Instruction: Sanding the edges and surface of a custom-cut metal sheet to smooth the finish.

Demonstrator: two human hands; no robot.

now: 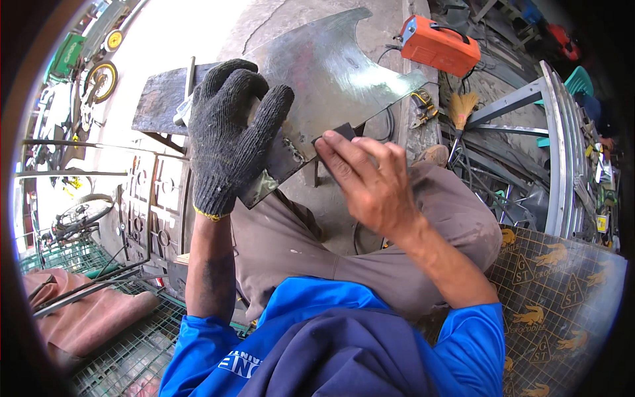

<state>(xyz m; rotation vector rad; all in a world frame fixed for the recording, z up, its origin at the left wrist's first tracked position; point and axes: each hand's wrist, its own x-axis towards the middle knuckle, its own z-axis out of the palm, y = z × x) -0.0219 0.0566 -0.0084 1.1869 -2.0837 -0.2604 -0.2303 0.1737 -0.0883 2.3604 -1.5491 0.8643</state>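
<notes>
While we look down over our own lap, our left hand [228,135], covered in a dark grey knitted work glove with a yellow cuff edge, rests on the near end of a curved sheet of shiny, scuffed grey steel [331,73]. Its gloved fingers [274,109] are slightly spread and bent over the top face of the sheet, with the thumb lying apart along the plate's near edge. Our bare right hand [367,178] meets the same sheet at its lower right edge, where the fingers are pressed close together and pinch a small dark flat block [340,134] against the metal; we cannot tell what the block is made of.

That sheet lies tilted across our brown-trousered knees [430,218], its far end with a scooped cut-out reaching out over the concrete floor [278,20]. Under its left side sits a dark rusty rectangular plate [159,99], touching it from below.

Beyond the sheet's far end, an orange box-shaped welding machine [438,45] stands on the ground, and a small straw-coloured hand broom [463,106] lies near it to the right. At our right side lies a black mat printed with golden crocodile shapes [562,311]. To our left we see green wire mesh panels [126,357] and black wrought-iron grillwork [142,198].
</notes>
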